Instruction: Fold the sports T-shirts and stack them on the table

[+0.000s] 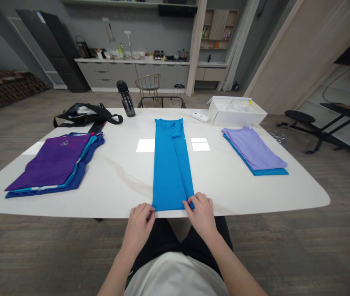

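Observation:
A bright blue shirt (169,168) lies folded into a long narrow strip down the middle of the table, its bottom edge close to the table's front edge. One layer runs diagonally along its right side, and a smaller folded piece shows near the far end. My left hand (141,222) pinches the near left corner between thumb and fingers. At the near right corner, my right hand (201,211) is closed on the fabric in the same way. Both hands rest by the table edge.
On the white table (122,197), a stack of folded purple and blue clothes (58,160) lies left. Folded lilac and blue clothes (255,150) lie right. Behind are a black bag (85,115), a bottle (126,98), a white device (200,117) and a white box (233,117).

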Available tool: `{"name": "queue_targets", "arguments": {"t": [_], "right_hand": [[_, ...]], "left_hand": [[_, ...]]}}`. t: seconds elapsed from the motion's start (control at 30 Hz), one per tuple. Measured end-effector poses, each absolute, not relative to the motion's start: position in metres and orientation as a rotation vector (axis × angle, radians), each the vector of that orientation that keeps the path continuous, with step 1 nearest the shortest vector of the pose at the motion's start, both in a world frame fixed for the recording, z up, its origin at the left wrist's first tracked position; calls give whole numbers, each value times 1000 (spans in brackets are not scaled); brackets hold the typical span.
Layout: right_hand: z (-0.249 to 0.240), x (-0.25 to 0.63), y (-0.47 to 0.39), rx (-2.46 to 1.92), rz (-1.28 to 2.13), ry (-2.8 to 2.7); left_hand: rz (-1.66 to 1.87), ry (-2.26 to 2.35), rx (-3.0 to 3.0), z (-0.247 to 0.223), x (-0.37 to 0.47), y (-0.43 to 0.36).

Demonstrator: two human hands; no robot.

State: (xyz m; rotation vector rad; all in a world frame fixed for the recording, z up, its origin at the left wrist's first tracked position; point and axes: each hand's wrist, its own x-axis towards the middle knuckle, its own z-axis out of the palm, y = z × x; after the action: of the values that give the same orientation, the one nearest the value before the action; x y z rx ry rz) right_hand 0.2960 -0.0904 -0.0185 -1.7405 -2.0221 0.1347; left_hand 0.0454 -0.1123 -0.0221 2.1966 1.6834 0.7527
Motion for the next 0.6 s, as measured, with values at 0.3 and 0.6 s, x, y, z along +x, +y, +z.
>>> {"name": "queue_targets", "arguments": {"t": [0.3,0.6], "right_hand": [[-11,293,-90,-1682,178,-2038],[-13,295,-95,-1748,143,-2051]], "left_hand": [[643,1764,2236,-18,45,-116],[541,1696,2302,8,51,-103]]}}
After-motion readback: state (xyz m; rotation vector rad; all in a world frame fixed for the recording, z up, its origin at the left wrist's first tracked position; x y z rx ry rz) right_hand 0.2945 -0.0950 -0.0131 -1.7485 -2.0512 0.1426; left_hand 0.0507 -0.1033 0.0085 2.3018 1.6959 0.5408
